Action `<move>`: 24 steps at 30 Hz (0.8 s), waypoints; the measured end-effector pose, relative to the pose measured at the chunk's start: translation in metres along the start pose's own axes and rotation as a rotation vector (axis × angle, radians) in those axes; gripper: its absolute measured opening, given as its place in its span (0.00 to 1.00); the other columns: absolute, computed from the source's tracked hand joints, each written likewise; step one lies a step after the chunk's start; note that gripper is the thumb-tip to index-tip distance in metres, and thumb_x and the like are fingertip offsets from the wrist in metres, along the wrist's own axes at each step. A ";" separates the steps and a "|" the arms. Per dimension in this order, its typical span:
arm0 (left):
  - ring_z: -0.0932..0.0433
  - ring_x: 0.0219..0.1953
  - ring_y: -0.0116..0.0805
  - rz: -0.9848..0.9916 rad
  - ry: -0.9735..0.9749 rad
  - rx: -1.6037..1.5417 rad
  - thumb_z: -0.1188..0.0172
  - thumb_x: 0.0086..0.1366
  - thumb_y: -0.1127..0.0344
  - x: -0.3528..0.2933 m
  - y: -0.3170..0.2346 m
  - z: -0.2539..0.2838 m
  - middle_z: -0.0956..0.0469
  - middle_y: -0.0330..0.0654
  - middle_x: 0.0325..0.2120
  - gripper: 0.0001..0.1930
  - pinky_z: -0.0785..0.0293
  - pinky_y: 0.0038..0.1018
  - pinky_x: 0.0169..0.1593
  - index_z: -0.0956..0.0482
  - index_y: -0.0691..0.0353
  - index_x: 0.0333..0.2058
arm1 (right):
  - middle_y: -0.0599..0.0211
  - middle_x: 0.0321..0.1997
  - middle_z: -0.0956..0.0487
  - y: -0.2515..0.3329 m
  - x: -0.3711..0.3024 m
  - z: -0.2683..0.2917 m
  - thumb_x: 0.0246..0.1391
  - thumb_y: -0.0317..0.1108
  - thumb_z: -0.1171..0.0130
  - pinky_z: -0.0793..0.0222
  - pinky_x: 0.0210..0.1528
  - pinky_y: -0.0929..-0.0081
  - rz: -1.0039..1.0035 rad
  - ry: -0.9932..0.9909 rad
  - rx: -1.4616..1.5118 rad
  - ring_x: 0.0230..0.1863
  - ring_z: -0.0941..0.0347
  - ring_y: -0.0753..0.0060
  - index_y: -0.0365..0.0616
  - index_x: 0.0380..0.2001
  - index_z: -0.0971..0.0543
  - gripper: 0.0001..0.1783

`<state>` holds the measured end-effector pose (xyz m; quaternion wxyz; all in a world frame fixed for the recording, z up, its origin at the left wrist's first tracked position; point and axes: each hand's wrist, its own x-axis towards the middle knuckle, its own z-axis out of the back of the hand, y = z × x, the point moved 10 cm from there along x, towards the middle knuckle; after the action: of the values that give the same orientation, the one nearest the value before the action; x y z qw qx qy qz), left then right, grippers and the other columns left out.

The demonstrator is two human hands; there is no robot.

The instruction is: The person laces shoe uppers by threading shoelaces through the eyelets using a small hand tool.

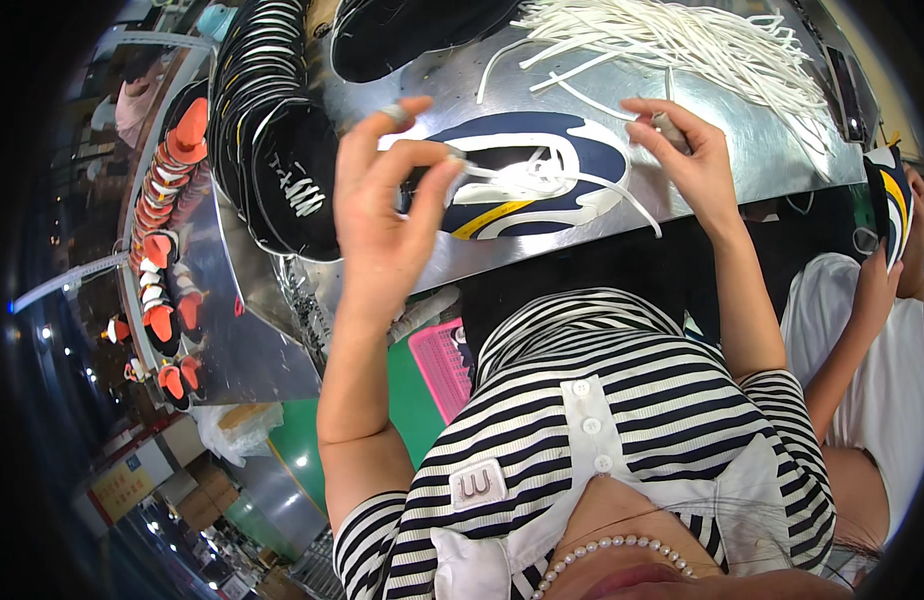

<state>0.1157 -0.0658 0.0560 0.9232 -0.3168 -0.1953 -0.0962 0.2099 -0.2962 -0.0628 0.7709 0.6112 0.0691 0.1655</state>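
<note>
A navy, white and yellow shoe upper point(597, 150) lies on the metal table, with a white shoelace point(622, 190) gathered at its eyelets. One lace end trails rightward over the upper and past its near edge. My left hand point(387, 195) is over the upper's left part, thumb and forefinger pinched on the lace; its other fingers are raised. To the right of the upper is my right hand point(697, 155), thumb and forefinger apart. Another white lace passes close to its fingertips, and I see no firm hold on it. Both hands wear finger wraps.
A heap of loose white laces point(692, 50) lies at the far right. Stacked dark uppers point(272, 120) stand at left, with another black piece point(402, 35) behind. Rows of orange-lined shoe parts point(162, 240) sit further left. At right, a person holds an upper point(890, 205).
</note>
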 end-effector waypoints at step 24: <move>0.23 0.27 0.22 0.853 0.151 -0.619 0.34 0.60 0.66 -0.057 0.076 -0.123 0.18 0.39 0.31 0.11 0.27 0.21 0.29 0.19 0.67 0.37 | 0.54 0.42 0.17 -0.017 -0.009 -0.086 0.49 0.37 0.35 0.29 0.48 0.62 -0.164 0.231 -0.131 0.44 0.21 0.53 0.43 0.52 0.28 0.27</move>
<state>0.1241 -0.0804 -0.0985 0.7549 -0.6180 0.0556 0.2121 0.1776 -0.2233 -0.1008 0.8071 0.5286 0.1960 0.1754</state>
